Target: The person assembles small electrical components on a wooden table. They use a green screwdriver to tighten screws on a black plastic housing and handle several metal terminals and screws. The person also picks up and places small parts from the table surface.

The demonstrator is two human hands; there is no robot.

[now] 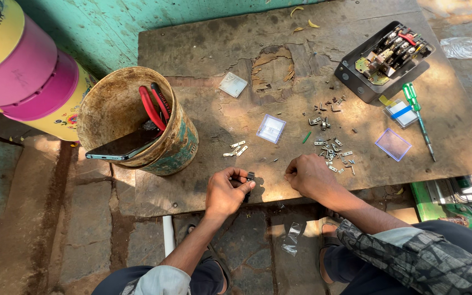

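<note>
I'm seeing my left hand [226, 191] pinching a small dark metal part [249, 177] over the worn wooden board [203, 49] (near edge); my right hand [308, 175] is curling closed, contents hidden, beside scattered metal bits [331, 150].

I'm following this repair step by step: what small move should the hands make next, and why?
Probably the right hand should pick one small metal piece from the scatter just beyond it, since the left hand already pinches a small dark part and the right looks closed on nothing visible.

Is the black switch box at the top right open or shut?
Open: the black switch box has no cover on, and its contacts and wiring show from above.
</note>
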